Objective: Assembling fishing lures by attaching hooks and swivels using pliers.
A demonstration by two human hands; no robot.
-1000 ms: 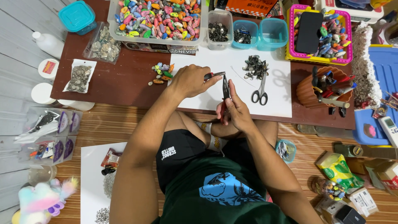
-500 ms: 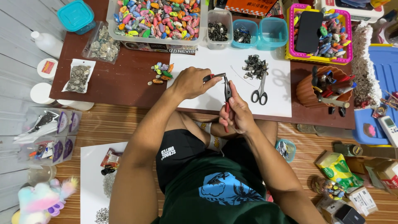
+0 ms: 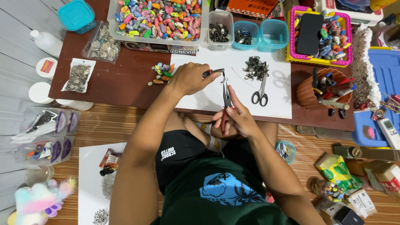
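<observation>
Barely shifted since half a second ago: left hand (image 3: 189, 78) still at the near-middle of the white sheet (image 3: 275, 102), right hand (image 3: 235, 118) still at the tabletop's near edge, pliers tip a touch closer to the left fingers.

Left hand: fingers curled, grasping a small dark tool with a red handle (image 3: 212, 72), its tip pointing right. Right hand: fingers clenched around red-handled pliers (image 3: 226, 100), held upright, nose up toward a small metal hook (image 3: 223, 76) hanging between the two tools. Cannot tell whether the pliers' nose actually pinches the hook.

On the sheet, right of the hands: scissors (image 3: 261, 92), blades toward the far edge, and just beyond them a heap of small metal pieces (image 3: 255, 68). Just left of the left hand, on bare brown tabletop (image 3: 125, 83): a cluster of coloured beads (image 3: 161, 71).

Along the far edge: a clear tray of coloured lures (image 3: 160, 16), a small clear tub of dark metal parts (image 3: 221, 29), two blue tubs (image 3: 273, 33), then near the far right corner a pink-and-yellow basket (image 3: 318, 35) with a black phone (image 3: 309, 27) lying in it. At the right edge: an orange pot of tools (image 3: 318, 89). Near the left edge: two plastic bags of metal bits (image 3: 79, 77), and a teal lidded box (image 3: 76, 16) at the far left corner.
</observation>
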